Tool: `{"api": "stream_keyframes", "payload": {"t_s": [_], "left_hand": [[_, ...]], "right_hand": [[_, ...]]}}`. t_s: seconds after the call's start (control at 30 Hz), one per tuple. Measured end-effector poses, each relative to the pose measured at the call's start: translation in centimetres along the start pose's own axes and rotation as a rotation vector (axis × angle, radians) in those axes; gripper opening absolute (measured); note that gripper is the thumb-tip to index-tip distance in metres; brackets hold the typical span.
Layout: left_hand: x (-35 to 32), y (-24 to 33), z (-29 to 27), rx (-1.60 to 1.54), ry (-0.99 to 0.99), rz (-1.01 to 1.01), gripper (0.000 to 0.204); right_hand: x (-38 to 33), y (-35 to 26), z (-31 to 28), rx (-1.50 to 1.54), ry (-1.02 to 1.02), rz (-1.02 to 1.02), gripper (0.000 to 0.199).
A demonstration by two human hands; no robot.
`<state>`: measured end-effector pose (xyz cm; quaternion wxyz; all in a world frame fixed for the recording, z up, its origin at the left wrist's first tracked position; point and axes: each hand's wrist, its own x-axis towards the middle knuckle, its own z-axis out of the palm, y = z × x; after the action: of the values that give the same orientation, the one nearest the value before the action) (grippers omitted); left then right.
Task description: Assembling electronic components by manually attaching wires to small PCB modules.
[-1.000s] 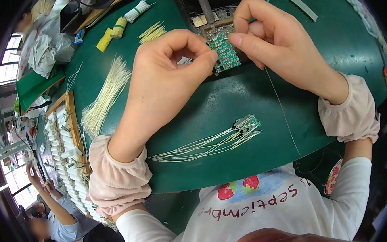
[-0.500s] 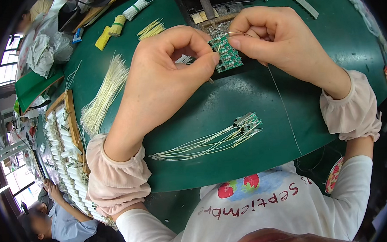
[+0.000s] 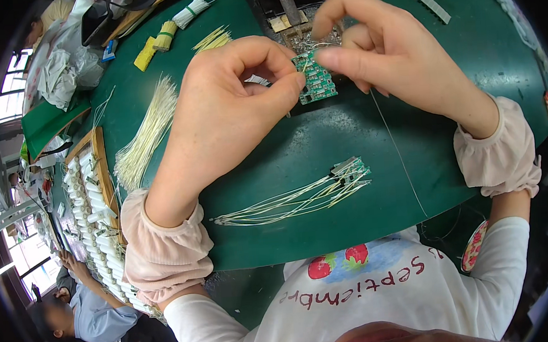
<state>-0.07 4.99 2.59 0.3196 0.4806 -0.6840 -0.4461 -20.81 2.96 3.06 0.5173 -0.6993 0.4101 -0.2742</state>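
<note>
My left hand (image 3: 229, 105) is pinched at the left edge of a green circuit board panel (image 3: 320, 85) carrying rows of small components. A short yellow wire end (image 3: 306, 66) shows beside its thumb tip. Just right of the panel, my right hand (image 3: 399, 60) has its index finger lifted away from the thumb, the other fingers curled. Thin silvery wire, which looks like solder wire (image 3: 392, 132), passes through this hand and trails down to the table's front edge. Below lie small boards (image 3: 353, 170) with long pale wires attached.
Behind the panel stands a dark soldering fixture (image 3: 297, 35) with a metal rod. Loose pale wires (image 3: 146, 132) and tied wire bundles (image 3: 165, 36) lie left on the green table (image 3: 278, 246). A wooden-framed rack of white spools (image 3: 93, 194) stands further left, near another person (image 3: 97, 313).
My right index finger has risen from the thumb, parting their pinch. The left hand and the panel have shifted slightly left and down.
</note>
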Motion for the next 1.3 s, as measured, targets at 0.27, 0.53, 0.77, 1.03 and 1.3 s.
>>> {"api": "stream_keyframes", "payload": {"t_s": [0.27, 0.53, 0.77, 1.03, 1.3], "left_hand": [[0.1, 0.3, -0.1, 0.027, 0.01, -0.015, 0.007], [0.2, 0.4, -0.1, 0.063, 0.039, 0.029, 0.007], [0.2, 0.5, -0.1, 0.038, 0.059, 0.085, 0.006], [0.0, 0.7, -0.2, 0.023, 0.072, 0.1, 0.005], [-0.1, 0.7, -0.4, 0.059, 0.036, 0.059, 0.005]], "right_hand": [[-0.5, -1.9, -0.4, -0.161, 0.093, 0.002, 0.01], [-0.6, -1.8, 0.2, -0.244, 0.21, -0.143, 0.011], [-0.6, -1.6, 0.3, -0.208, 0.223, -0.141, 0.011], [0.8, -0.1, 0.3, -0.182, 0.212, -0.148, 0.011], [-0.2, -0.8, 0.3, 0.184, 0.141, -0.051, 0.009]]}}
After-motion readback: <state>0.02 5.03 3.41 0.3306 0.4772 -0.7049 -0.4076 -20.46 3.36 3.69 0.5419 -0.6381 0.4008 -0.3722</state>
